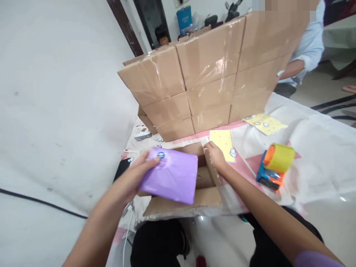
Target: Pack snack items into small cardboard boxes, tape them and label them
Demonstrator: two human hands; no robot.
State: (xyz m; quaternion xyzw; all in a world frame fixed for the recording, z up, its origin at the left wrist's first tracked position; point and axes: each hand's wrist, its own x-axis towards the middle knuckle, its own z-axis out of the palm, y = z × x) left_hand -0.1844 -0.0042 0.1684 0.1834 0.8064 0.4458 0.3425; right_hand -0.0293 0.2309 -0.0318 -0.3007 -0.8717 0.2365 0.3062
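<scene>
Low centre of the frame, the left hand [133, 178] pinches a purple packet [171, 178] over the open cardboard box [205, 178]; the right hand's [215, 155] grip holds the box's flap.

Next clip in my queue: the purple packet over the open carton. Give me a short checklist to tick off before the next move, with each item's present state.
1. Left hand has a firm grip on the flat purple plastic packet: ok, thumb on top, fingers beneath.
2. Right hand holds the flap of the open brown cardboard carton aside: ok.
3. Carton opening is free: cannot tell, the packet hides most of the inside.
4. Packet sits above the opening: ok.
5. Orange and blue tape dispenser with yellow roll is within reach: ok, on the table right of the carton.
6. Stacked brown sealed boxes stand clear of the carton: ok.
</scene>
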